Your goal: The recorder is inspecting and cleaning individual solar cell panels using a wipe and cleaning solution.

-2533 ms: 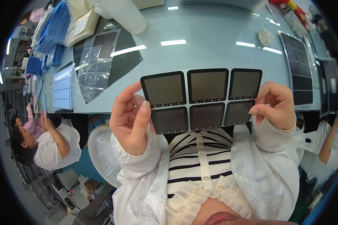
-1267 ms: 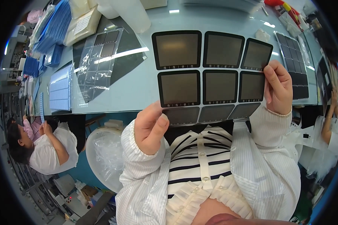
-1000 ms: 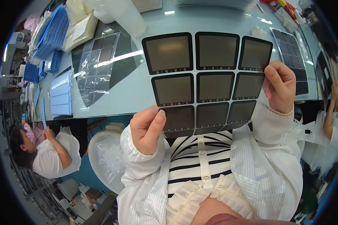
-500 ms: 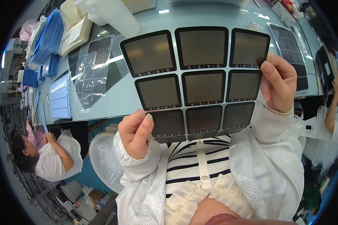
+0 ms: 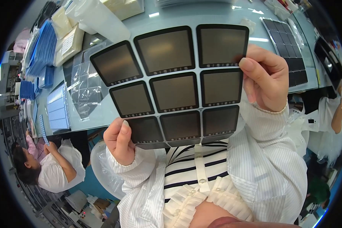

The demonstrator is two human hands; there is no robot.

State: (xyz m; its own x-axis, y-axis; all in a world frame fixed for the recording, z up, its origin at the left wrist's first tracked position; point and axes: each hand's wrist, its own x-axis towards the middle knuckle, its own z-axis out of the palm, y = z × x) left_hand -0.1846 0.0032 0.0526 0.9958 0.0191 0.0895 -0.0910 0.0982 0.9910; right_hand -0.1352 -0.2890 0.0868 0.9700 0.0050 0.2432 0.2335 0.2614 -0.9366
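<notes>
Between my hands I hold up a sheet of dark rectangular panels. The panels have black borders and sit in rows and columns with pale gaps between them. My left hand pinches the sheet's lower left edge, thumb on the front. At the upper right edge, my right hand grips it with the thumb on a panel's corner and the fingers behind. The sheet is tilted over the table's near edge, and its lowest row bends away from view near my striped top.
On the glass-topped table lie a clear pocketed sheet, a blue-and-white striped stack, blue packets and a white translucent bottle. Another dark panel sheet lies right. A co-worker sits at left, holding a blue strip.
Both hands have moved left with the sheet, which now looks slightly larger and turned a little. My grip on it stays the same.
</notes>
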